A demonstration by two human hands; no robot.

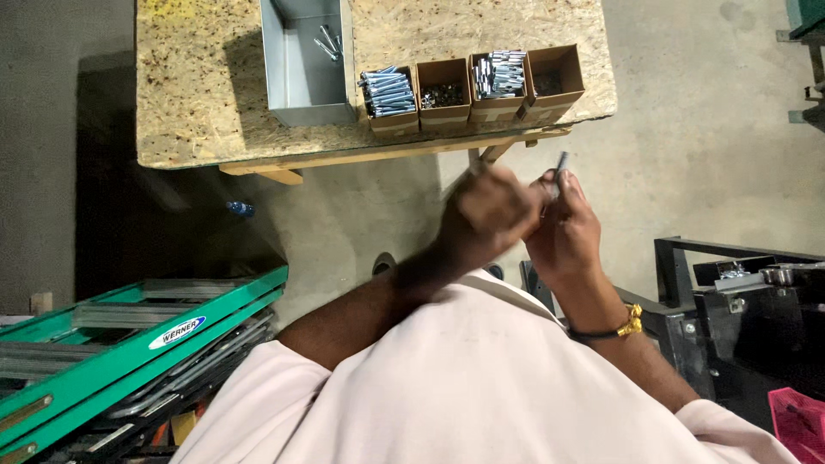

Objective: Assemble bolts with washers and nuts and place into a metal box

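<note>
Bolt (562, 163), a slim silver one, stands upright out of the right hand (565, 230), whose fingers are wrapped around its lower end. The left hand (485, 213) is blurred, curled in a loose fist just beside the right at its 9 o'clock; whether it grips anything I cannot tell. At 12 o'clock from the hands, the chipboard bench (198, 94) carries four open cardboard boxes (473, 86) in a row, two with silver bolts and two with dark small parts. A grey metal tray (302, 82) sits at their 9 o'clock. A green ladder (129, 352) lies at 8 o'clock.
</note>
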